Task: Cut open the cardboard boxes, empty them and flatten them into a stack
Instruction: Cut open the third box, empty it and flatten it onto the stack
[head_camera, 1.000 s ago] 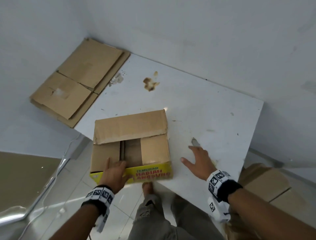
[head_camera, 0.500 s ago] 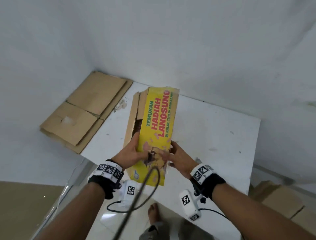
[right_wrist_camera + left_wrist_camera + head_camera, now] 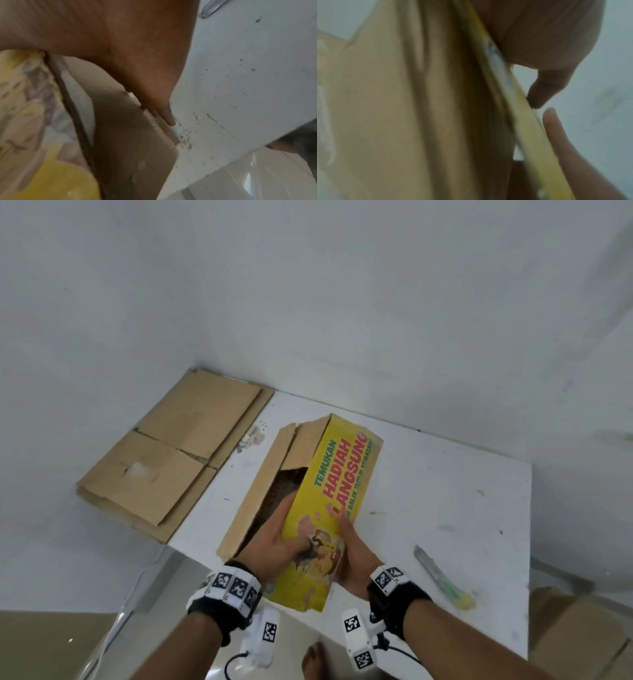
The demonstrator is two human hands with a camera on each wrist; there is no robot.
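Mid-flatten here, pretty much. Worked on a white surface [image 3: 445,491], with a flattened cardboard stack [image 3: 171,460] sitting at its far left corner. Yellow printed box [image 3: 329,508] stood on edge near the front, open side facing left. Left hand [image 3: 277,539] gripped its upper edge, fingers inside, thumb outside; right hand [image 3: 356,556] pressed flat against the right side. Box cutter [image 3: 442,580] lay unused nearby. Next up, probably: squash it flat, then onto the stack.
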